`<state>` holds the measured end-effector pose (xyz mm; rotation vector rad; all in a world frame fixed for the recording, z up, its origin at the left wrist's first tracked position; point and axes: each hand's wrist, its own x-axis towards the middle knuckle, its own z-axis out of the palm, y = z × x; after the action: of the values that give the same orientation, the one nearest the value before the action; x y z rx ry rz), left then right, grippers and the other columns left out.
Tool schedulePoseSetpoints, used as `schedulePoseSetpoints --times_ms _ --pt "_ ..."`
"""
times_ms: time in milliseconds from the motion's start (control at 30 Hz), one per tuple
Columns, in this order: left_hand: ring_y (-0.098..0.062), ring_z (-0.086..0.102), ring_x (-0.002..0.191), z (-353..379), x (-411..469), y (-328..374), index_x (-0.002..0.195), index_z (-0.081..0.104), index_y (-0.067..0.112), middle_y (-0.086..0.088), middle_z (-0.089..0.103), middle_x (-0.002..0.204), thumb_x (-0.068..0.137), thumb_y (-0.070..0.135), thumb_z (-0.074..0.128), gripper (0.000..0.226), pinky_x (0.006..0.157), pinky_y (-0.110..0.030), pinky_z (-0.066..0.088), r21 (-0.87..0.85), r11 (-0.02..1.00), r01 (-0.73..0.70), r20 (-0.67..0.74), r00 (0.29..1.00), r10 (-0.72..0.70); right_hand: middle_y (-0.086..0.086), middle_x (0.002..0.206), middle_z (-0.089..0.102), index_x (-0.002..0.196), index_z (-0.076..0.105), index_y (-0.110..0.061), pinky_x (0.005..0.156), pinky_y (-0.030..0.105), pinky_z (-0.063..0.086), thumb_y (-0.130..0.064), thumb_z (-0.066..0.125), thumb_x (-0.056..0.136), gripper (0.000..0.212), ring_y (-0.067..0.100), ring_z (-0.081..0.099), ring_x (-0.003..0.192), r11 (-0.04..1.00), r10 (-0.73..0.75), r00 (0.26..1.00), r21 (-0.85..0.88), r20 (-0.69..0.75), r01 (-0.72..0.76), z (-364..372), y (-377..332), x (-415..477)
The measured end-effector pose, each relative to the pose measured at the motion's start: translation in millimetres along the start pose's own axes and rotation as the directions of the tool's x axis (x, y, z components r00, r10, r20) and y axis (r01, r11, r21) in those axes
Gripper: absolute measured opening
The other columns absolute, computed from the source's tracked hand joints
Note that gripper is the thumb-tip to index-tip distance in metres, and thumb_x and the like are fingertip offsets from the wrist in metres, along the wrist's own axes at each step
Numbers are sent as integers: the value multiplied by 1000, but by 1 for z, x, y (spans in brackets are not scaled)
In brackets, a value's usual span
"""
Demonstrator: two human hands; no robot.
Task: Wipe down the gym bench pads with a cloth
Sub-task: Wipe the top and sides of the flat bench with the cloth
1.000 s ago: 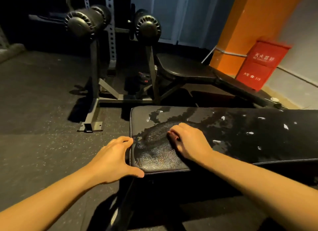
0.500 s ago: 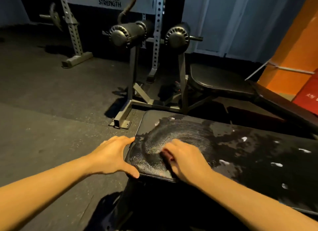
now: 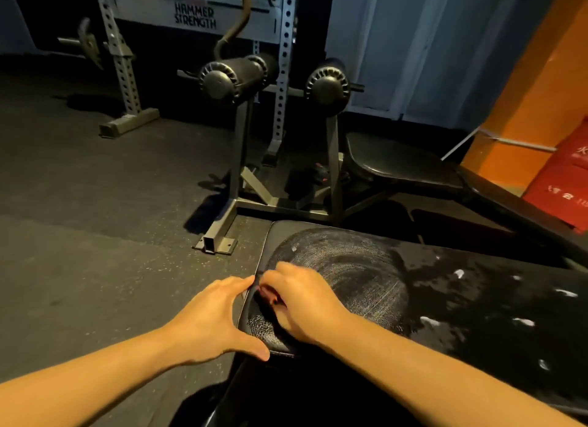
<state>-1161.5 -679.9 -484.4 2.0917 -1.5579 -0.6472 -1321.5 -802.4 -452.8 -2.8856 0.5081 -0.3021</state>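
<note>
A black bench pad (image 3: 366,267) runs from the centre to the right, its left end covered in curved wet streaks and its right part in pale flecks. My right hand (image 3: 302,302) lies on the pad's left end with curled fingers pressing a dark cloth (image 3: 269,294). Only a small reddish bit of the cloth shows under the fingers. My left hand (image 3: 210,318) spans the pad's end edge. Its fingers lie fairly straight along the edge and its thumb sits at the front corner.
Beyond the pad stands a second bench with a black seat pad (image 3: 391,159) and two roller pads (image 3: 229,76) on a steel frame, its foot (image 3: 216,243) close by. A power rack (image 3: 121,60) stands far left, and a red box (image 3: 566,184) leans by an orange column.
My right hand has slid with the cloth from further in on the pad to its left end, leaving round wet streaks. My left hand stays at the end edge. The view has tilted up.
</note>
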Motion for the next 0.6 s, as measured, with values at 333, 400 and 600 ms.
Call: schedulePoseSetpoints --times_ms 333,400,600 --pt "-5 26 147 3 0 -3 162 18 30 20 30 159 45 84 83 145 122 -32 28 -37 999 -12 -9 1000 11 10 103 64 100 68 -15 72 37 46 -36 55 97 25 35 65 93 882 397 885 -165 -241 -441 -14 94 79" --pt "-4 28 146 2 -1 -2 162 19 29 20 32 158 45 84 82 144 121 -30 28 -21 1000 -23 -11 1000 23 9 97 63 94 68 -15 70 37 45 -52 43 102 46 32 62 87 951 247 949 -139 -195 -276 -3 49 70" --pt "-5 27 147 2 3 -1 163 18 27 20 33 157 45 84 83 146 123 -30 26 -3 1000 -3 5 1000 3 -3 90 59 96 63 -24 68 38 52 -45 40 102 32 22 61 82 980 69 989 -177 -133 -92 -13 76 4"
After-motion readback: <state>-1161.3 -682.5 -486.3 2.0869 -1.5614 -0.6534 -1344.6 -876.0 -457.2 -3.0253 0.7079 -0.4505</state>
